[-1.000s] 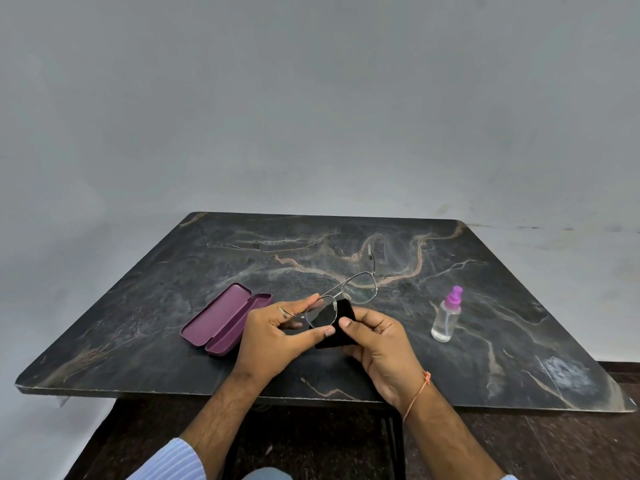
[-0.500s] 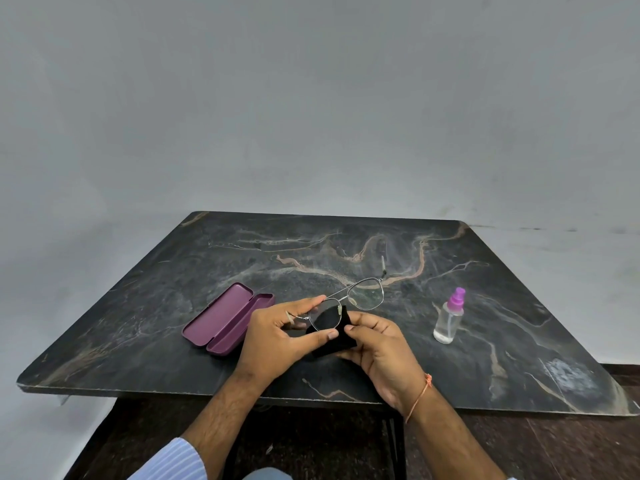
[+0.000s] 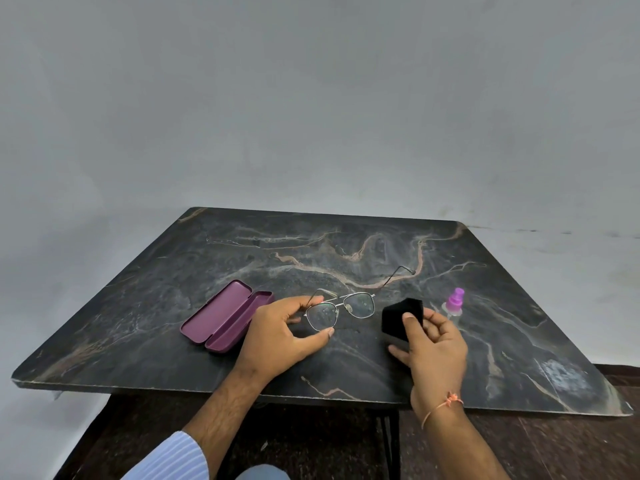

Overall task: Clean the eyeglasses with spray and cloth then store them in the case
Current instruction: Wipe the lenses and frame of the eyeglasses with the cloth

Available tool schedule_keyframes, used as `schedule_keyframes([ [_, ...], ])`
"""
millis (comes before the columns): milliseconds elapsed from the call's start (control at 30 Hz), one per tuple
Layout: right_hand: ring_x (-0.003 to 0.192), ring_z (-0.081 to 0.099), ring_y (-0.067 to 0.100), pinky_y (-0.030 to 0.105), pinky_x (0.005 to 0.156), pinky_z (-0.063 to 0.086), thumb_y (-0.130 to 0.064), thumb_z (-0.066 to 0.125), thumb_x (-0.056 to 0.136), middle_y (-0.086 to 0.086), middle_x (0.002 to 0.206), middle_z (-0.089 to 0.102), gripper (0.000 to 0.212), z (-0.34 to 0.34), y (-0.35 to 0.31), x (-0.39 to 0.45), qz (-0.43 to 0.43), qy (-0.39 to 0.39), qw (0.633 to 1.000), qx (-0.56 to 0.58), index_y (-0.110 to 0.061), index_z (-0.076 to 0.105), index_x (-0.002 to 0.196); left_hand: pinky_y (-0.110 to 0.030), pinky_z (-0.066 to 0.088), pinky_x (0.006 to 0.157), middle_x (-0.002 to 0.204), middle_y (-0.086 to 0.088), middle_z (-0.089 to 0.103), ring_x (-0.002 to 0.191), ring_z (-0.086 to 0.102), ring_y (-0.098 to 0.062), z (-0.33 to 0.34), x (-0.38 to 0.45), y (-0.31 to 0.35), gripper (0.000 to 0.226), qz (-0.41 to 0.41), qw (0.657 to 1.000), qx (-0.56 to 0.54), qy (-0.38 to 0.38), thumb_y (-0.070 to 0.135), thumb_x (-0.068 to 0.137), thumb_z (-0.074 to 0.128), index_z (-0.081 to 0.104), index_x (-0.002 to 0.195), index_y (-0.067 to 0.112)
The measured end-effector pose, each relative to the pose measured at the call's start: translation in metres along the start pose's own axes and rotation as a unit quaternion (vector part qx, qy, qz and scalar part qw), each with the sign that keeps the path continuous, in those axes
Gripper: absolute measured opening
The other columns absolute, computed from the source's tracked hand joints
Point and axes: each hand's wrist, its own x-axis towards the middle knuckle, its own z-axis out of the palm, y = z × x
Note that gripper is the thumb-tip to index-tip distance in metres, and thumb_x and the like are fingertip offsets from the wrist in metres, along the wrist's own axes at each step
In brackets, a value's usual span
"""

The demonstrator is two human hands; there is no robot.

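Far half of marble table (image 3: 242, 247) bare: open passage. Near strip obstructed left to right by open eyeglass case (image 3: 225, 315), left hand (image 3: 277, 336) gripping eyeglasses (image 3: 341, 308), right hand (image 3: 433, 344) pinching cloth (image 3: 401, 318), spray bottle (image 3: 453, 306) just beyond.

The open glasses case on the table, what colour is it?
Purple, a plum shade, inside and out: the open hard case shows clearly in the head view.

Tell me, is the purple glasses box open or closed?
Open. The purple case lies on the table with its lid flipped back, both halves showing, nothing inside.
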Motion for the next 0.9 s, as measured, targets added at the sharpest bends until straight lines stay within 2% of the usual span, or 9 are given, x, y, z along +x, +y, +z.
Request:
schedule_keyframes([
  [67,0.089,0.077,0.007,0.038,0.076,0.064,-0.023,0.085,0.09,-0.012,0.088,0.081,0.014,-0.007,-0.002,0.004,-0.094,0.019,0.987,-0.129,-0.035,0.077,0.094,-0.023,0.063,0.098,0.123,0.028,0.079,0.116,0.073,0.009,0.0,0.001,0.0,0.055,-0.002,1.0,0.019,-0.007,0.043,0.076,0.097,0.082,0.128,0.031],
  [100,0.086,0.073,0.0,0.029,0.075,0.06,-0.029,0.086,0.086,-0.018,0.086,0.078,0.016,-0.009,-0.003,0.004,-0.151,0.015,0.967,-0.203,-0.043,0.077,0.088,-0.021,0.062,0.097,0.12,0.029,0.079,0.114,0.073,0.011,0.0,0.001,0.0,0.056,-0.002,1.0,0.027,-0.013,0.048,0.075,0.095,0.082,0.127,0.033],
  [167,0.081,0.065,-0.002,0.02,0.067,0.046,-0.037,0.086,0.084,-0.017,0.082,0.068,0.017,-0.01,-0.006,0.005,-0.231,0.008,0.916,-0.329,-0.047,0.073,0.081,-0.017,0.061,0.096,0.117,0.033,0.078,0.113,0.072,0.013,0.0,0.001,0.0,0.056,-0.005,0.999,0.042,-0.03,0.055,0.073,0.092,0.083,0.125,0.035],
  [300,0.067,0.056,-0.003,0.019,0.056,0.034,-0.046,0.077,0.088,-0.015,0.072,0.058,0.011,-0.002,-0.009,0.009,-0.281,-0.029,0.833,-0.477,-0.04,0.07,0.083,-0.014,0.057,0.099,0.115,0.039,0.076,0.111,0.07,0.016,0.002,0.0,-0.005,0.055,-0.011,0.997,0.061,-0.056,0.058,0.071,0.093,0.082,0.121,0.038],
  [367,0.066,0.056,0.0,0.022,0.055,0.038,-0.046,0.076,0.089,-0.016,0.073,0.059,0.011,0.004,-0.009,0.01,-0.302,-0.067,0.805,-0.506,-0.036,0.072,0.086,-0.016,0.059,0.098,0.114,0.035,0.078,0.109,0.072,0.014,0.004,0.0,-0.007,0.056,-0.012,0.995,0.074,-0.069,0.059,0.07,0.093,0.081,0.121,0.04],
  [433,0.073,0.063,0.008,0.029,0.06,0.047,-0.045,0.076,0.091,-0.013,0.077,0.063,0.013,0.008,-0.006,0.012,-0.323,-0.109,0.776,-0.53,-0.032,0.077,0.091,-0.019,0.061,0.095,0.113,0.034,0.078,0.106,0.073,0.013,0.005,0.001,-0.008,0.055,-0.009,0.993,0.084,-0.081,0.059,0.07,0.093,0.08,0.121,0.041],
  [533,0.084,0.069,0.014,0.033,0.069,0.053,-0.048,0.068,0.096,-0.011,0.083,0.066,0.02,0.01,-0.002,0.014,-0.331,-0.167,0.731,-0.573,-0.032,0.08,0.098,-0.02,0.061,0.094,0.114,0.034,0.077,0.105,0.073,0.013,0.005,0.001,-0.008,0.055,-0.003,0.993,0.084,-0.085,0.058,0.07,0.094,0.079,0.121,0.042],
  [800,0.09,0.07,0.011,0.034,0.072,0.056,-0.043,0.061,0.095,-0.013,0.092,0.071,0.027,0.008,-0.002,0.01,-0.335,-0.266,0.721,-0.544,-0.034,0.082,0.11,-0.024,0.062,0.097,0.114,0.024,0.081,0.107,0.074,0.011,0.002,0.001,-0.003,0.06,-0.007,0.992,0.08,-0.092,0.057,0.071,0.092,0.083,0.124,0.031],
  [900,0.088,0.07,0.015,0.038,0.071,0.057,-0.042,0.059,0.097,-0.01,0.088,0.07,0.027,0.009,-0.001,0.014,-0.34,-0.233,0.721,-0.557,-0.031,0.081,0.107,-0.023,0.062,0.098,0.117,0.023,0.081,0.108,0.074,0.011,0.002,0.001,-0.001,0.059,-0.005,0.993,0.078,-0.091,0.05,0.072,0.096,0.083,0.126,0.029],
])
